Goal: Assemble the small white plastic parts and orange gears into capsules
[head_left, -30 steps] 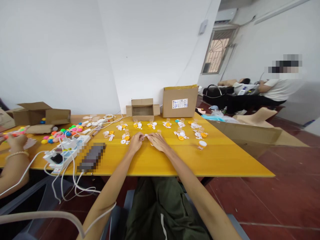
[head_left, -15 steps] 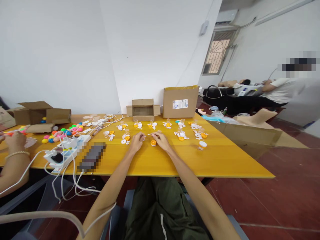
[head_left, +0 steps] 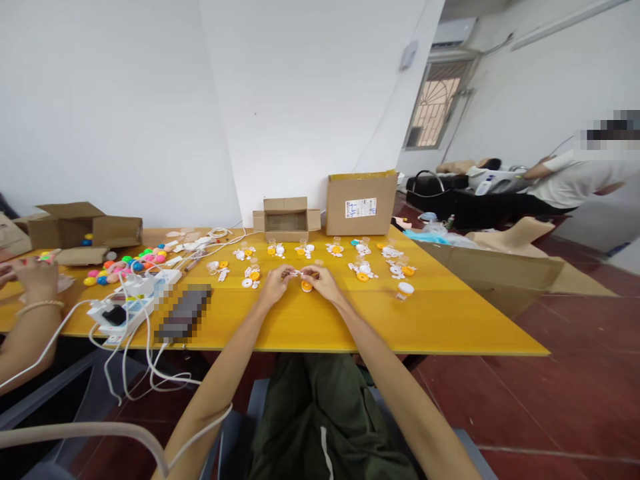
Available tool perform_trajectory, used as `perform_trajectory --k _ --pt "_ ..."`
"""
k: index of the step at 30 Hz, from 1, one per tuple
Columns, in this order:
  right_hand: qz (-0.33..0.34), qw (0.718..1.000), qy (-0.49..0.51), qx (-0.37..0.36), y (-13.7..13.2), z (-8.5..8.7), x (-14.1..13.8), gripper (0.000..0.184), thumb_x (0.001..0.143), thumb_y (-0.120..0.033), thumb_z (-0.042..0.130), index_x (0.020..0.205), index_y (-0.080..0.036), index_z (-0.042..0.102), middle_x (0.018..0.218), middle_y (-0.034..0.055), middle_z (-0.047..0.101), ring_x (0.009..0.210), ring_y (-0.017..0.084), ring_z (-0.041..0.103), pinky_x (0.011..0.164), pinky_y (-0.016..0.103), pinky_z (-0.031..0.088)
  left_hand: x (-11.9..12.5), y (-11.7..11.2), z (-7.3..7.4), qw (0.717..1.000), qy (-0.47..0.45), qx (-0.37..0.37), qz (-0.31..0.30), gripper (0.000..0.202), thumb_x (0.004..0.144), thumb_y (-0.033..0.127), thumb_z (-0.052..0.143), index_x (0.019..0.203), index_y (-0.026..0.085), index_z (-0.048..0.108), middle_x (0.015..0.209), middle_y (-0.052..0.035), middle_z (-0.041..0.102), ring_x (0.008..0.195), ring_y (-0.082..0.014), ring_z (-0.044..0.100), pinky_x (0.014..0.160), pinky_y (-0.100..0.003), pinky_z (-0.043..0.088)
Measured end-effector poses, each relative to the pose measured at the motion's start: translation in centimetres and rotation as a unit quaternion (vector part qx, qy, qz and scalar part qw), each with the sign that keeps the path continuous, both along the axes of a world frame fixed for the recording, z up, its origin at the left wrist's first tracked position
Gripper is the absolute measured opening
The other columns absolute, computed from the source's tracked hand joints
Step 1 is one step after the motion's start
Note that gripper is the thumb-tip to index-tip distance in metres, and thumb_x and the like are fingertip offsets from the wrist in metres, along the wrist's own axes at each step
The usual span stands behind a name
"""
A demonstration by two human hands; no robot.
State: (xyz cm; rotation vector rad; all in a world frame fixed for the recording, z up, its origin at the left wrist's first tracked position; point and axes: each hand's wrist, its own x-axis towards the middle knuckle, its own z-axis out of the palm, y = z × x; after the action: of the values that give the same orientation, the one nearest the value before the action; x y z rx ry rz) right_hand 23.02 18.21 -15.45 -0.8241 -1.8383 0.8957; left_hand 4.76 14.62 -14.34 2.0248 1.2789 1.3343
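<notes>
My left hand [head_left: 277, 283] and my right hand [head_left: 321, 281] are close together over the table, fingers pinched. Between the fingertips shows a small white plastic part [head_left: 296, 273], gripped from both sides; its exact shape is too small to tell. Just below my right fingers stands an orange round piece [head_left: 307, 286], partly covered by them. To the left lies a cluster with a white ring [head_left: 247, 283] and an orange disc [head_left: 255, 276]. On the right are another orange disc [head_left: 362, 277] with white parts and a clear cup with a white lid [head_left: 405, 289].
Several clusters of parts line the table [head_left: 450, 327]. Behind them stand an open carton [head_left: 286, 236] and a taller closed box [head_left: 360, 207]. To the left are a phone [head_left: 185, 313], a white power strip [head_left: 133, 303] with cables, coloured balls [head_left: 123, 267] and a co-worker's hand [head_left: 37, 280].
My two hands have come together, so the small white part is now between both sets of fingertips. The co-worker's hand at left and the person at right have shifted slightly.
</notes>
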Motion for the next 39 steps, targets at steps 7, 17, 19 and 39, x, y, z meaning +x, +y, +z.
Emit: perform_trajectory --k 7,17,19,39 --pt "-0.004 1.000 0.006 -0.005 -0.03 -0.04 -0.04 0.016 0.077 -0.031 0.066 0.086 -0.021 0.074 0.084 0.0027 0.075 0.080 0.019 0.067 0.071 0.030 0.051 0.15 -0.48 0.46 1.000 0.013 0.008 0.005 0.015 0.088 0.018 0.057 0.095 0.021 0.070 0.094 -0.0044 0.076 0.088 -0.0193 0.072 0.085 -0.035 0.058" --pt "-0.022 0.999 0.039 -0.005 -0.13 -0.38 -0.54 0.017 0.077 -0.036 0.066 0.083 -0.022 0.073 0.083 0.0024 0.075 0.079 0.019 0.068 0.071 0.030 0.052 0.21 -0.52 0.46 0.999 0.006 0.029 0.012 0.014 0.087 0.020 0.057 0.091 0.022 0.070 0.091 -0.0029 0.074 0.086 -0.0182 0.069 0.083 -0.032 0.057" --pt "-0.022 0.999 0.048 -0.013 -0.07 -0.42 -0.57 0.017 0.076 -0.037 0.067 0.082 -0.022 0.073 0.083 0.0024 0.076 0.079 0.019 0.068 0.073 0.031 0.053 0.26 -0.54 0.51 0.999 0.004 0.041 0.009 0.013 0.087 0.019 0.058 0.090 0.022 0.070 0.091 -0.0029 0.072 0.086 -0.0178 0.069 0.082 -0.032 0.057" --pt "0.001 0.998 0.059 -0.033 -0.33 -0.21 -0.58 0.017 0.075 -0.038 0.070 0.080 -0.021 0.070 0.080 0.0023 0.073 0.077 0.019 0.067 0.073 0.032 0.053 0.43 -0.49 0.50 0.999 -0.020 0.036 -0.011 0.009 0.087 0.020 0.062 0.092 0.022 0.070 0.099 -0.0037 0.066 0.083 -0.0152 0.068 0.080 -0.031 0.058"
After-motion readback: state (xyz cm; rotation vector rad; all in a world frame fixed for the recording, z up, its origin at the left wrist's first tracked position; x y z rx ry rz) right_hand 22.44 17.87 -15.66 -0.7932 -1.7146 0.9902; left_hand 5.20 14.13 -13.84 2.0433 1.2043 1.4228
